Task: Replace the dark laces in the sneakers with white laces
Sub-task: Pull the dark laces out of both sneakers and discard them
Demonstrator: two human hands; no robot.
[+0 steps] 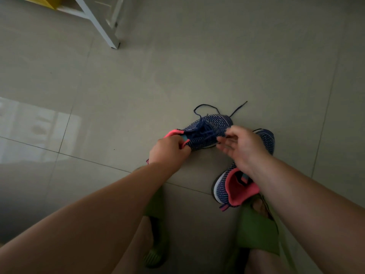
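Observation:
A navy knit sneaker (214,123) with a pink collar is lifted off the tiled floor, toe pointing away. My left hand (167,150) grips its pink heel collar. A dark blue lace (205,109) is threaded through it, and its loose ends loop out past the toe. My right hand (240,145) hovers beside the sneaker's laced part with fingers relaxed and spread, holding nothing. The second matching sneaker (233,186) lies on the floor under my right wrist, its pink lining facing up. No white laces are in view.
My feet in green slippers (256,228) stand on the floor at the bottom of the view. A white furniture leg (102,28) with a yellow object above it stands at the top left. Grey floor tiles (177,66) stretch all around.

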